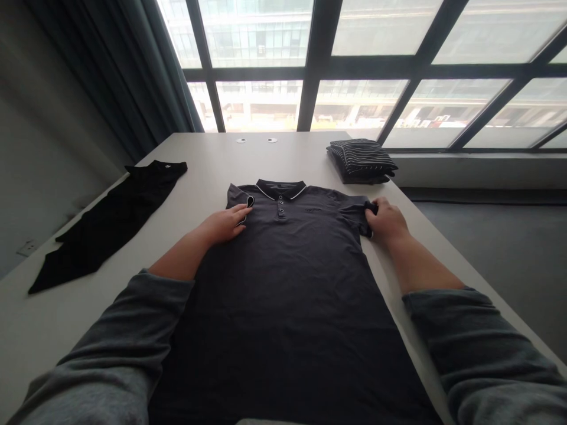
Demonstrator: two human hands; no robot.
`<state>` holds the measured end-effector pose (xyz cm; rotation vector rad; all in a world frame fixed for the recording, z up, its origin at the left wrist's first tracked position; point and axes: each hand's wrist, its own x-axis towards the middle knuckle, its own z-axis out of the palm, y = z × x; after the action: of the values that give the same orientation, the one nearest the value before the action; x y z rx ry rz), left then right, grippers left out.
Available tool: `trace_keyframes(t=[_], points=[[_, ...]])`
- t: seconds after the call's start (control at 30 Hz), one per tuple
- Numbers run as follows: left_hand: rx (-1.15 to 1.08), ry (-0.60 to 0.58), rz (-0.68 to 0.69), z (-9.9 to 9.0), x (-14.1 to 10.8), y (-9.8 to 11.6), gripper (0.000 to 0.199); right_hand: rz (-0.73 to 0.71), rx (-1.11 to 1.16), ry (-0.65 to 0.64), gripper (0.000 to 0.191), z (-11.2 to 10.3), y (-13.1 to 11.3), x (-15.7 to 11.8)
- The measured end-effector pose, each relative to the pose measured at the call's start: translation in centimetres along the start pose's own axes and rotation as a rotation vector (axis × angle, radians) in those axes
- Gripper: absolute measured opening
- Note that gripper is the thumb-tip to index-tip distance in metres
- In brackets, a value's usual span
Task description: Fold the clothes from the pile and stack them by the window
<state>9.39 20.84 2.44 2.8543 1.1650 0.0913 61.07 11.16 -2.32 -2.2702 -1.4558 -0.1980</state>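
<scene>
Polo shirt (pixel 292 283), dark grey, lies front up on the white desk (pixel 208 165), its collar (pixel 296 191) toward the far edge and its body running down toward the near edge. That long axis passes between the two hands and roughly square to the line joining them, so most of the cloth lies on the wearer's side of the grip. The left hand (pixel 227 225) pinches the white-piped cuff of one sleeve, which is turned in over the shoulder; the right hand (pixel 387 219) is clenched on the bunched cuff of the other, drawn out toward the desk's right edge. Of the two, the left hand is nearer the collar. A black garment (pixel 117 215) stretches along the left edge, well apart, and a folded striped garment (pixel 364 156) sits on a pile near the far right corner.
</scene>
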Motion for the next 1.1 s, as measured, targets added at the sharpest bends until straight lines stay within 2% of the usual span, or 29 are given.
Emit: trace_keyframes(t=[0.1,0.17,0.23,0.3,0.43,0.57,0.7,0.83,0.97,1.1], points=[[-0.043,-0.103,0.086,0.3,-0.1,0.0,0.076,0.005,0.033,0.026,0.037,-0.2,-0.2,-0.1],[-0.089,-0.065,0.098,0.6,-0.1,-0.4,0.076,0.01,0.068,0.03,0.039,-0.5,-0.4,-0.3],[-0.117,0.023,0.06,1.1,0.1,-1.0,0.074,0.008,0.121,0.025,0.045,-0.9,-0.7,-0.5],[-0.106,0.074,-0.036,1.8,0.4,-1.8,0.073,-0.003,0.181,0.021,0.053,-1.3,-1.0,-0.8],[-0.026,-0.027,-0.337,3.2,0.9,-3.4,0.071,-0.005,0.278,0.027,0.062,-1.8,-1.5,-1.2],[0.032,-0.055,-0.458,3.6,1.0,-4.1,0.071,0.048,0.295,0.046,0.063,-1.4,-1.3,-1.0],[0.059,0.008,-0.421,3.4,0.7,-3.9,0.072,0.099,0.271,0.042,0.059,-1.1,-0.7,-0.6],[0.077,0.047,-0.322,2.8,1.0,-3.1,0.071,0.064,0.275,-0.017,0.039,-1.1,-1.1,-0.6],[0.085,-0.001,-0.29,2.3,3.4,-1.9,0.077,0.007,0.302,-0.016,0.034,-1.1,-1.9,-0.6],[0.047,-0.094,-0.409,2.2,6.8,-1.3,0.084,-0.073,0.31,0.06,0.044,-0.8,-2.0,-0.5]])
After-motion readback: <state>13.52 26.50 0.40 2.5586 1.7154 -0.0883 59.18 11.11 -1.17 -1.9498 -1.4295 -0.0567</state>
